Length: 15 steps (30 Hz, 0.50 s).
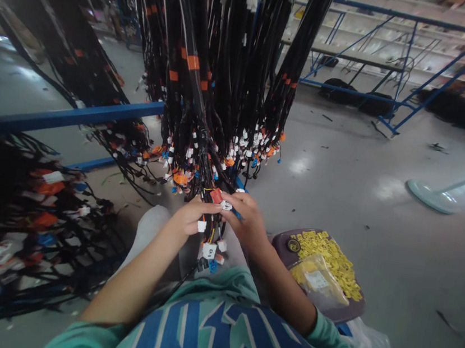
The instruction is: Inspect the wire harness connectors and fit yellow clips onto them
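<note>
Black cable bundles with orange tape bands hang in front of me, their lower ends crowded with white, orange and blue connectors. My left hand is closed around the wires of one bundle, its thumb against a small white connector. My right hand pinches the same white connector from the other side, beside a red connector. Below my hands dangle a white connector with dark lettering, a blue connector and a black one.
At the right, a dark stool bears yellow pieces and a clear bag. A blue rail and more harnesses stand left. A round pale base is on the floor farther right.
</note>
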{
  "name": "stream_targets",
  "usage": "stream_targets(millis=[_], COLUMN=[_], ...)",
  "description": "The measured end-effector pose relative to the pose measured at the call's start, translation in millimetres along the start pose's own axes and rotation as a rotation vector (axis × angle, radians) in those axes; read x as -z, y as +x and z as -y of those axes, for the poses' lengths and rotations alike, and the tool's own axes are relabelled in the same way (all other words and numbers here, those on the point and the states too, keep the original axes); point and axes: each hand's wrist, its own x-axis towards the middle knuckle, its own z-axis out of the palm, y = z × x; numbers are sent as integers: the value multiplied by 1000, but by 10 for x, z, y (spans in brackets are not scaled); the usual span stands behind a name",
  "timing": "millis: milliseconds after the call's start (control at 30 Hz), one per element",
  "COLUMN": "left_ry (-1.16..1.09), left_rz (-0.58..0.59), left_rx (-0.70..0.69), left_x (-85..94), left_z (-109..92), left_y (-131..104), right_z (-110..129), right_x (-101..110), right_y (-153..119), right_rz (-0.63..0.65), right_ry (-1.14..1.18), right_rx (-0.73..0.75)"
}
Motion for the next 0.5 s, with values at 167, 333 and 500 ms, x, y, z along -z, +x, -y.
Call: stream_targets(millis=[167,333,500], left_ry=[78,116,151], left_rz=[53,42,-1], left_rx=[-24,-29,9], left_x=[-22,-56,-101], left_z=[-32,-78,-92], left_y=[-10,-7,60], right_z=[-254,-884,-1215], right_x=[380,1369,1929], right_y=[-243,-1268,-2640], right_rz=[-22,-139,-40], right_ry=[149,86,-256], right_rx=[-290,-837,-1211])
